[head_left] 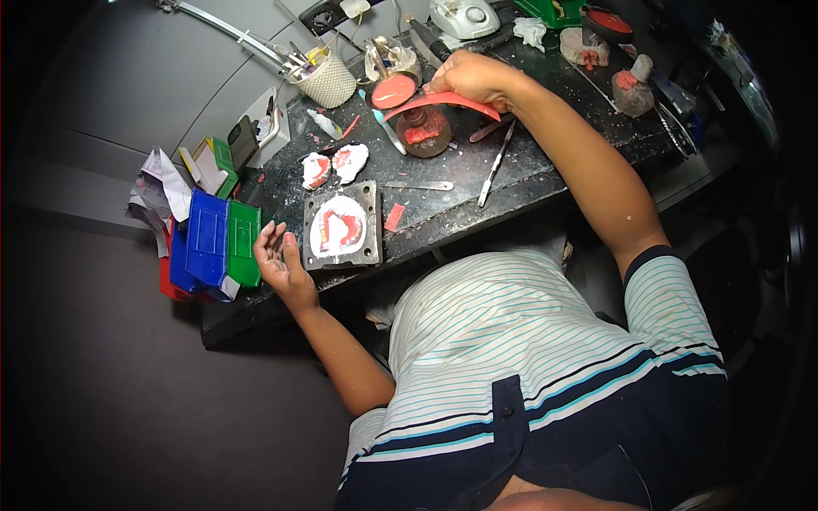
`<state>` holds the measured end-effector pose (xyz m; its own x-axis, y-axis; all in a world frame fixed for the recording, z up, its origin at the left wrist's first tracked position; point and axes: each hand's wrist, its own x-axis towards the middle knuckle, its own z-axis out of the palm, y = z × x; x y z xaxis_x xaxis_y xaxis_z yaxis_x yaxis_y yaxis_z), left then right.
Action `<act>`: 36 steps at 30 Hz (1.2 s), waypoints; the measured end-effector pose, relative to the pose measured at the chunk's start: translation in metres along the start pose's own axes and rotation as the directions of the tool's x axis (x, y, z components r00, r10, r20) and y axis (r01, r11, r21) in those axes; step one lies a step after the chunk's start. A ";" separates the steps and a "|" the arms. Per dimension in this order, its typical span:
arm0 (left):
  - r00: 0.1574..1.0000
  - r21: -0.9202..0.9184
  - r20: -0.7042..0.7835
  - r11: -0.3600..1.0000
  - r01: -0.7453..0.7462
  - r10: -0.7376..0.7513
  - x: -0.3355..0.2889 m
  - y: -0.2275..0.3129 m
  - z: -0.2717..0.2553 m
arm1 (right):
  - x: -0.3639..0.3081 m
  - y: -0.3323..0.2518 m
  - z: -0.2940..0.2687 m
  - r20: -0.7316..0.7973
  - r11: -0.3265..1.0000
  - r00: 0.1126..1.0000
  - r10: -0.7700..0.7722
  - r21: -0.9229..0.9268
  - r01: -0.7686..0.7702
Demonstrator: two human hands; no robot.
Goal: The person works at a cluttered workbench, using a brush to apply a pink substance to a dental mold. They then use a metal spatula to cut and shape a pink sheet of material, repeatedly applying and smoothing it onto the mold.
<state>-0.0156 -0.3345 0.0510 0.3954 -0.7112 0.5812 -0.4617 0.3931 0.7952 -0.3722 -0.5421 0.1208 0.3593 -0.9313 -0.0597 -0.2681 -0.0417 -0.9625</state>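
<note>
My right hand [479, 78] grips a thin, curved red wax sheet [439, 100] by its right part, with the fingers closed. The sheet is over a squat glass lamp [426, 143] with red residue on it; whether they touch, I cannot tell. Palm up and empty, my left hand [286, 266] has its fingers loosely apart, left of a grey metal flask [372, 223]. In the flask sits white plaster [351, 209] with a red and white dental arch [328, 228]. A small red wax piece [394, 217] lies right of it.
Two plaster dental models [348, 162] lie behind the flask. A spatula [419, 186] and a slim knife-like tool [496, 166] lie on the black bench. A white tool cup [328, 81] and a round pan of red wax [394, 91] stand farther back. Blue [204, 238] and green bins [244, 247] hang left.
</note>
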 end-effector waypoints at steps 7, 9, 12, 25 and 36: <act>1.000 -0.002 0.004 1.000 -0.007 0.007 0.000 -0.004 0.000 | -0.014 -0.010 -0.004 0.111 0.994 0.991 0.076 0.063 -0.084; 1.000 -0.031 -0.019 0.999 -0.022 0.022 -0.001 0.001 0.003 | -0.018 -0.003 -0.021 0.226 0.995 0.970 -0.090 0.053 0.080; 0.967 -0.037 -0.198 0.984 -0.174 0.163 -0.003 0.009 0.002 | -0.044 -0.004 -0.055 0.474 0.903 0.779 -0.411 0.096 0.418; 0.329 -0.066 0.495 0.413 -0.908 0.804 -0.042 0.147 0.163 | -0.118 0.004 -0.054 0.647 0.902 0.705 -0.290 -0.063 0.428; 0.547 -0.162 0.310 0.610 -0.775 0.778 -0.032 0.168 0.154 | -0.086 0.035 -0.045 0.354 0.517 0.764 -0.539 -0.577 0.632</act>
<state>-0.2278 -0.3358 0.1393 -0.3887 -0.2639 0.8827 -0.4595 0.8860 0.0625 -0.4529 -0.4797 0.1040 0.7354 -0.5611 0.3799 -0.4275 -0.8192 -0.3823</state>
